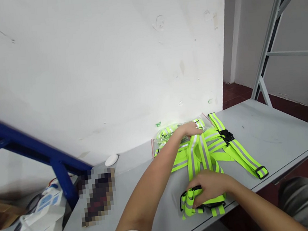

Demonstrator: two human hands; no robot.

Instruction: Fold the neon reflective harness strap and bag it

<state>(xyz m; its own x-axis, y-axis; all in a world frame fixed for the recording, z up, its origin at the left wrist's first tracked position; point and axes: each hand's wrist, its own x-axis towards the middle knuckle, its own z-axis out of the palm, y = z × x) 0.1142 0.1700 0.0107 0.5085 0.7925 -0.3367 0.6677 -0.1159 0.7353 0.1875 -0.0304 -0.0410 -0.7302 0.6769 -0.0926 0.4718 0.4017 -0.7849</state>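
Observation:
Neon yellow-green reflective straps with silver stripes [198, 154] lie on the grey table [269, 126]. They look like a strap vest with black buckles. At the far end of the upright straps, my left hand [190, 129] is closed on them, its fingertips partly hidden. Near the table's front edge my right hand [211, 184] grips a bunched, folded part of the straps with black sliders. A black side-release buckle [226, 136] joins a strap that runs right towards the edge. Behind my left hand, clear plastic bags [163, 138] hold more neon straps against the wall.
A white wall [106, 69] rises behind the table. To the left are a blue metal frame [63, 178], white power strips with cables [44, 217], a white oval object [112, 160] and a pixelated item [99, 197]. A grey metal frame [268, 42] stands at the right.

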